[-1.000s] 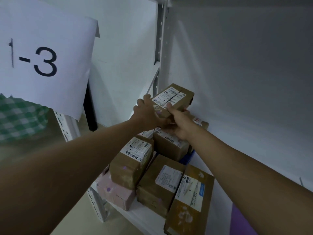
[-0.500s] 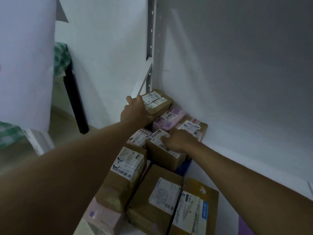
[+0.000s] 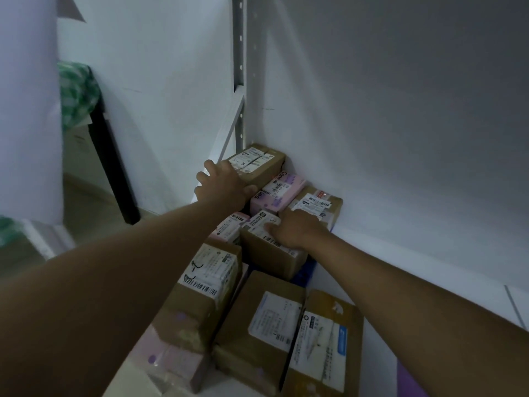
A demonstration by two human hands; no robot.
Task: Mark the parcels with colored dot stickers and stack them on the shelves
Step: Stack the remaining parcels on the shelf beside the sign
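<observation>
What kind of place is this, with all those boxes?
Probably a parcel storeroom or small mailroom. Brown cardboard parcels with white barcode labels crowd a white metal shelf with a perforated upright post, and a large white paper sign hangs at the left. Both hands rest on parcels.

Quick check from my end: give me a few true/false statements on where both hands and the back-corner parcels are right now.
1. The left hand rests on the brown parcel in the back corner. True.
2. The right hand is lifting a parcel off the shelf. False: it lies flat on a brown box.
3. A pink parcel sits between the two hands. True.
4. The shelf holds only brown boxes. False: several are pink.
</observation>
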